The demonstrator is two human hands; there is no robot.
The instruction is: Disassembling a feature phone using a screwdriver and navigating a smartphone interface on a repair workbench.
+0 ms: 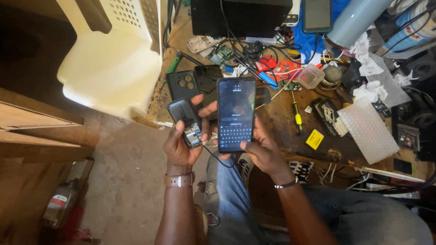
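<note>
My right hand (262, 152) holds a black smartphone (235, 113) upright, its screen lit with an on-screen keyboard; the thumb rests near the lower edge. In my left hand (180, 144) sits a small dark phone (186, 121) with its back removed, the inner parts showing at the lower end. The fingertips of that hand also touch the left side of the smartphone. A thin black cable (218, 159) hangs below the two phones. Both hands hover above my lap, at the front edge of the cluttered workbench (281, 122).
Two more dark phones (182, 84) lie on the bench behind my hands. A yellow-handled screwdriver (297, 119), bubble wrap (368, 129), a clear plastic box (311, 75), wires and circuit boards crowd the bench. A white plastic chair (113, 54) stands at left.
</note>
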